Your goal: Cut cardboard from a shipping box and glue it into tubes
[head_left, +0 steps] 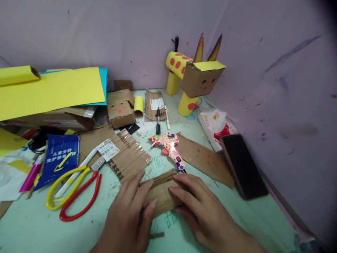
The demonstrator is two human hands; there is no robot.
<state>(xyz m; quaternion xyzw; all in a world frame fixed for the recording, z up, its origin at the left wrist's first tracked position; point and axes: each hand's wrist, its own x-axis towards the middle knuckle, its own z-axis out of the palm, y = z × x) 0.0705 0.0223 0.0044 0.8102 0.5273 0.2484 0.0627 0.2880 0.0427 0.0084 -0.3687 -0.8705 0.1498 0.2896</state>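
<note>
A small folded piece of cardboard (162,197) lies low over the table, gripped from both sides. My left hand (131,207) has its fingers on the far left edge and its thumb at the near left. My right hand (201,207) holds the right end, fingertips resting on the top face and thumb tucked low. Just beyond the piece is a patterned hot glue gun (170,146), its nozzle pointing left. A flat sheet of cardboard with a label (129,154) is near my left fingers, and a long cardboard strip (205,158) slants behind my right hand.
Scissors with yellow and red handles (79,193) lie left. A phone (243,167) and a tissue pack (214,124) are at right. Behind stand a yellow spotted cardboard animal (198,79) and a cardboard box with a drawn face (121,112). Yellow paper (60,91) covers the back left.
</note>
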